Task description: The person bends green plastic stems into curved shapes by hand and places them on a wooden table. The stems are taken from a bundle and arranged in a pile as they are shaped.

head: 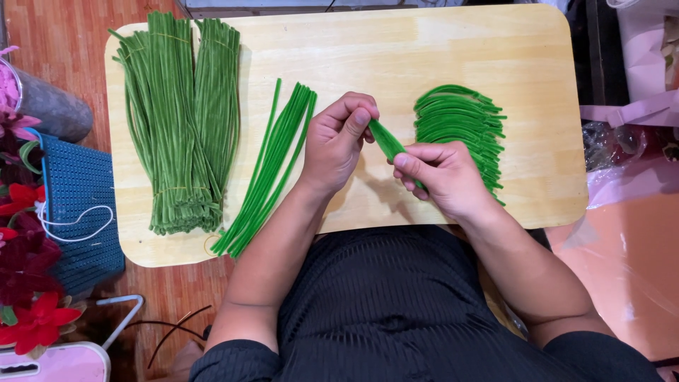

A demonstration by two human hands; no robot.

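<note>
My left hand [338, 141] and my right hand [442, 177] together pinch one folded green pipe cleaner [387, 140] over a light wooden table [396, 49]. The left thumb and fingers close on its upper end, while the right fingers grip its lower end. Just right of my hands lies a pile of bent green pipe cleaners [460, 124]. A small loose bunch of straight green pipe cleaners [272, 170] lies just left of my left hand. Farther left sit two large tied bundles of green pipe cleaners [180, 120].
A blue plastic basket [78, 205] with a white cord sits on the floor at the left, beside red artificial flowers [32, 311]. Pink and clear plastic bags [636, 141] crowd the right side. A grey cylinder [53, 110] lies at the upper left.
</note>
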